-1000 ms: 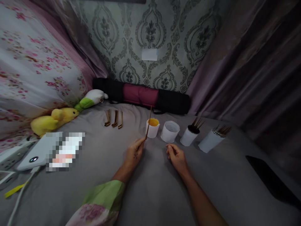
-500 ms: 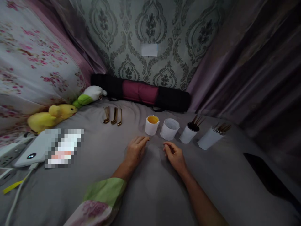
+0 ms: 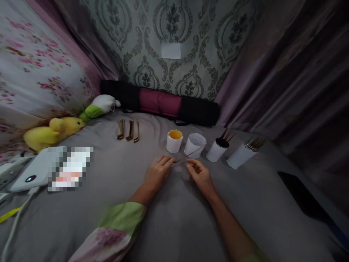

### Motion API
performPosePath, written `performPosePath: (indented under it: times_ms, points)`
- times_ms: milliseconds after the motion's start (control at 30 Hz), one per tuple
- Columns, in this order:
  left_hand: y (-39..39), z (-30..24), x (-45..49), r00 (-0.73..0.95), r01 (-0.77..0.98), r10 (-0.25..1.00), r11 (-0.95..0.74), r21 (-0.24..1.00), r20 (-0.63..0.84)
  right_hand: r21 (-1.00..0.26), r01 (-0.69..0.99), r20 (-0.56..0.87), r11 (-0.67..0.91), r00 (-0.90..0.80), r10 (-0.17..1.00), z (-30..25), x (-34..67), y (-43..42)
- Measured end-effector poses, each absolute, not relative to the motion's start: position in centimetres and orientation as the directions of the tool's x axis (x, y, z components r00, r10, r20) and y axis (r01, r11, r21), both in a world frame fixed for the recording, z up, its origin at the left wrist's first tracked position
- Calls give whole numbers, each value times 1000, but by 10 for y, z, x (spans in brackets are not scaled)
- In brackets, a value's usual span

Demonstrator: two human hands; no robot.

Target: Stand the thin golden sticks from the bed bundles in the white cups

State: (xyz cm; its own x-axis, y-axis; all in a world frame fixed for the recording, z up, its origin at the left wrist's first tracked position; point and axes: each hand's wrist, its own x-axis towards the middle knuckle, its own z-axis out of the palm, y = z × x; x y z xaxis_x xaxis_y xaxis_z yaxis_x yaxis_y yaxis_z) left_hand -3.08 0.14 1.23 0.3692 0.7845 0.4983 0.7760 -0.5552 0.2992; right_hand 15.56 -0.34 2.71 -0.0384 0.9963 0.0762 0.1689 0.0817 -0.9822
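My left hand (image 3: 159, 171) is closed at the fingertips on a thin brown stick (image 3: 195, 151), which slants up to the right in front of a wide white cup (image 3: 192, 149). Close by, my right hand (image 3: 200, 174) has its fingers curled in just below the stick; whether they grip it is unclear. Behind my left fingertips stands a white cup with a yellow inside (image 3: 173, 145). To the right are a white-wrapped cup with a dark inside (image 3: 214, 153) and a tilted white-wrapped can (image 3: 237, 158), both holding several thin brown sticks.
Small groups of brown sticks with bent ends (image 3: 129, 131) lie back left on the grey sheet (image 3: 174, 218). A black and maroon bag (image 3: 160, 102) lies along the wall. Plush toys (image 3: 51, 133), a power bank (image 3: 40, 169) and a cable are left; a dark flat object (image 3: 302, 196) is right.
A thin stick now shows, reaching from my left fingertips past my right ones; before, only a small dark end was visible. My hands have stayed almost in place, and the view has shifted slightly.
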Motion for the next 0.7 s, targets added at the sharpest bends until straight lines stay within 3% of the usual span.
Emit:
performPosePath:
  times_ms: [333,700]
  points:
    - [1,8,-26,455,791,760,-584,182,464,-1000,26,13,14,-46,999,26,157,-2]
    - [2,6,-22,475,753,755,-614,235,452,-1000,-23,6,6,-5,1000,20,158,0]
